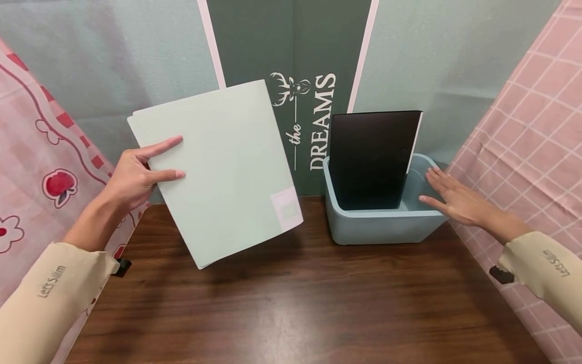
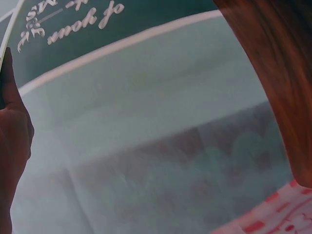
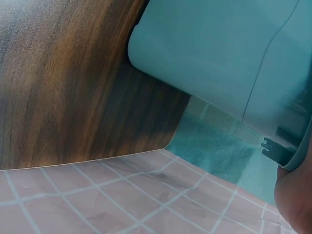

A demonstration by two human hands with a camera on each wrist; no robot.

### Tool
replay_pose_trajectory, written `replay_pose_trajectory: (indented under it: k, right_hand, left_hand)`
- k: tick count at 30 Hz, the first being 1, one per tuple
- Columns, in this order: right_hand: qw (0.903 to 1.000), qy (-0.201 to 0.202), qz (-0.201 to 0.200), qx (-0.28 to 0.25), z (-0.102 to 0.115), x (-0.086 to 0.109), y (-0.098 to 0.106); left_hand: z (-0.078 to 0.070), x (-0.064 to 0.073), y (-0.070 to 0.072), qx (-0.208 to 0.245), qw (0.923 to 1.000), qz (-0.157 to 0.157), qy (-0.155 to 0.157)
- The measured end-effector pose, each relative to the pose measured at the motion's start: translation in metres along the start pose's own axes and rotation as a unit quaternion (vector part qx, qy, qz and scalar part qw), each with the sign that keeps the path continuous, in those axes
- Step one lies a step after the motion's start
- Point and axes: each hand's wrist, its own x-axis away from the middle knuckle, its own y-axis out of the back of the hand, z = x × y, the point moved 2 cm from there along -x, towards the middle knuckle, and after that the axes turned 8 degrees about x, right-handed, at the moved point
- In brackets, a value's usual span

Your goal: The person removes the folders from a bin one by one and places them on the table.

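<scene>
My left hand (image 1: 132,177) grips a pale green folder (image 1: 223,167) by its left edge, thumb and index finger lying across the front. The folder is tilted, held up over the table, with a whitish label at its lower right corner. Fingers behind it are hidden. In the left wrist view only part of the hand (image 2: 14,136) shows at the left border. My right hand (image 1: 459,199) rests at the right rim of a light blue bin (image 1: 386,227), fingers straight. A black folder-like item (image 1: 373,156) with a white edge stands upright in the bin's left part.
The brown wooden table (image 1: 282,303) stretches across the front. Behind it hangs a grey-green cloth (image 1: 159,45) with a dark lettered panel (image 1: 254,40). Pink cloths flank both sides, the checked one (image 1: 527,131) close beside the bin.
</scene>
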Motion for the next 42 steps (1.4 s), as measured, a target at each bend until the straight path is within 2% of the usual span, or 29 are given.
replay_pose_trajectory:
  k: [2,4,11,14,17,20,23,26,29,32,35,42]
  right_hand:
    - [1.0000,0.002,-0.001,-0.004,0.000,0.001,0.000]
    - [1.0000,0.003,0.000,-0.006,0.000,0.002,0.000]
    - [0.9999,0.002,0.009,-0.006,-0.002,0.002,0.001]
    - [0.9999,0.000,0.012,-0.008,-0.002,0.001,0.001]
    - [0.9999,-0.002,0.014,-0.010,-0.001,0.000,0.001]
    - [0.9998,-0.003,0.016,-0.007,-0.001,0.000,0.001]
    - [0.9999,-0.002,0.016,-0.005,0.000,0.000,0.002]
    - [0.9999,0.000,0.014,-0.005,0.000,0.001,0.003]
    - [0.9999,-0.003,0.015,-0.004,0.000,0.002,0.002]
    - [0.9998,-0.007,0.017,-0.002,-0.001,0.004,0.002]
    - [0.9998,-0.010,0.019,0.000,-0.002,0.004,0.001]
    - [0.9998,-0.007,0.017,-0.004,-0.002,0.002,0.002]
  left_hand:
    - [0.002,0.003,0.008,0.008,1.0000,-0.002,0.004]
    - [0.003,0.006,0.017,-0.003,0.9999,-0.007,0.007]
    - [0.010,0.017,0.049,-0.066,0.9967,-0.029,0.036]
    - [0.014,0.021,0.063,-0.058,0.9964,-0.031,0.054]
    - [0.019,0.024,0.074,-0.019,0.9973,-0.028,0.066]
    - [0.024,0.026,0.084,0.015,0.9972,-0.025,0.069]
    - [0.027,0.029,0.093,0.022,0.9972,-0.020,0.069]
    - [0.030,0.033,0.100,0.003,0.9967,-0.021,0.078]
    - [0.033,0.035,0.108,-0.040,0.9942,-0.028,0.095]
    - [0.035,0.036,0.114,-0.110,0.9876,-0.034,0.107]
    - [0.038,0.036,0.120,-0.172,0.9775,-0.033,0.118]
    - [0.045,0.033,0.133,-0.227,0.9632,-0.007,0.144]
